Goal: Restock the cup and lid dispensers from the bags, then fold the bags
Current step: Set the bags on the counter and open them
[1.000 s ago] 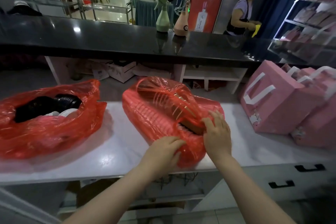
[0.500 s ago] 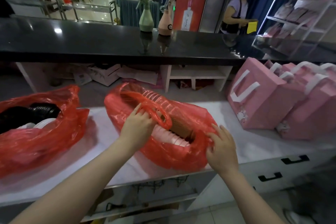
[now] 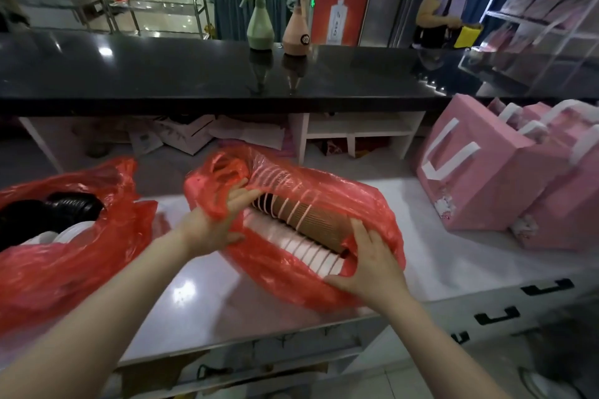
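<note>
centre of the frame, a red bag (image 3: 324,272) lies on the white counter (image 3: 207,295) with its mouth pulled wide. left hand (image 3: 214,223) grips the bag's upper left edge, plastic draped over the fingers so they're half hidden. right hand (image 3: 369,262) pinches the lower right edge. a brown cup stack (image 3: 311,220) and white cups (image 3: 308,253) show inside. second bag (image 3: 64,249), cut off at left, holds black lids (image 3: 68,207), hard to make out.

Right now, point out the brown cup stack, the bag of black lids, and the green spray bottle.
brown cup stack (image 3: 304,219): head view, on its ribbed side.
bag of black lids (image 3: 64,269): head view, on its red front.
green spray bottle (image 3: 260,26): head view, on its body.
</note>
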`<act>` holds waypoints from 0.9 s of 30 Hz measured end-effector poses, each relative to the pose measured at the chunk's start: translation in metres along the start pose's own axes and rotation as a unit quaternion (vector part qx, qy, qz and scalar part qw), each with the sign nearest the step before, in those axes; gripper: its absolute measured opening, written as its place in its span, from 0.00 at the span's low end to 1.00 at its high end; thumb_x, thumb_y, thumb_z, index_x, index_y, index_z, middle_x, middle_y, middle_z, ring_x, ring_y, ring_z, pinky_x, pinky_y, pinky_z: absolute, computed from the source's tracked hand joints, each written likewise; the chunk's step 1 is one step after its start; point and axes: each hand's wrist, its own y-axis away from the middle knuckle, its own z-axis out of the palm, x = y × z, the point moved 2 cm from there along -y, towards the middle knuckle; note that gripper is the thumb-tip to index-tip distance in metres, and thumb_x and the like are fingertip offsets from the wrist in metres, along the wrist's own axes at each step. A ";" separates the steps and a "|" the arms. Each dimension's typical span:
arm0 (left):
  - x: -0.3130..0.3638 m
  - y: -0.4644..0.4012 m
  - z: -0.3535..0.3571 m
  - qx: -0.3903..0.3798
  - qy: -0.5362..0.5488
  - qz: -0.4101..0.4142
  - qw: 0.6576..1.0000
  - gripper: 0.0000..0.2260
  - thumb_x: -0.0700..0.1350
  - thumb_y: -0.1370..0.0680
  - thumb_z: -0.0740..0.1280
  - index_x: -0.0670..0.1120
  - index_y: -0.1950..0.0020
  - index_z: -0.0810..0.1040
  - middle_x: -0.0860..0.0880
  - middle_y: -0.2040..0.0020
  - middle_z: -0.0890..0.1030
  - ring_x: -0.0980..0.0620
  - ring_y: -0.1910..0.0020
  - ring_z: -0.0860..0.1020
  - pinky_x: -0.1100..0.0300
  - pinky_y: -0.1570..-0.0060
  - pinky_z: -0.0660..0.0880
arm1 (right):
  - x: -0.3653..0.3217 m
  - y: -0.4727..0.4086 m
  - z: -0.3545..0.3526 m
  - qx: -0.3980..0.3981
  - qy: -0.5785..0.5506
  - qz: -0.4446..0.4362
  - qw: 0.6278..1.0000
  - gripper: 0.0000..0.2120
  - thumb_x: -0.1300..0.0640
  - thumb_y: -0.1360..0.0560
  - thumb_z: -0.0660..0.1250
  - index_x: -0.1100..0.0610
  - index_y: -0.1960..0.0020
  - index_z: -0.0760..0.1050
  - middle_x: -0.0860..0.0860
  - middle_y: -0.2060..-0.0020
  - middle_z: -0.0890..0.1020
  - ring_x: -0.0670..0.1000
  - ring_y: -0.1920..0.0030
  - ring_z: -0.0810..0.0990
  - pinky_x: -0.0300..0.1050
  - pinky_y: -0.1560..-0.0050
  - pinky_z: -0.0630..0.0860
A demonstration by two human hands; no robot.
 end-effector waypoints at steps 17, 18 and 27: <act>-0.056 -0.094 -0.011 0.018 -0.028 -0.134 0.990 0.58 0.50 0.40 0.80 0.60 0.24 0.41 0.50 0.22 0.44 0.47 0.24 0.40 0.41 0.28 0.57 | 0.064 -0.105 -0.021 -0.036 -0.070 -0.075 0.994 0.59 0.30 0.47 0.74 0.36 0.26 0.44 0.43 0.26 0.56 0.46 0.28 0.56 0.43 0.29 0.54; -0.060 -0.101 -0.009 -0.004 -0.026 -0.139 0.990 0.59 0.51 0.40 0.80 0.60 0.24 0.40 0.50 0.22 0.43 0.46 0.24 0.40 0.41 0.28 0.56 | 0.065 -0.112 -0.020 -0.049 -0.093 -0.076 0.992 0.58 0.32 0.47 0.75 0.35 0.26 0.45 0.43 0.27 0.57 0.45 0.28 0.57 0.42 0.29 0.56; -0.088 -0.144 -0.002 0.008 0.147 -0.117 0.982 0.48 0.48 0.47 0.82 0.55 0.30 0.65 0.49 0.34 0.69 0.51 0.36 0.69 0.57 0.34 0.67 | 0.080 -0.163 -0.014 -0.099 -0.183 -0.067 0.976 0.52 0.40 0.47 0.74 0.36 0.28 0.52 0.44 0.31 0.61 0.43 0.31 0.62 0.39 0.32 0.62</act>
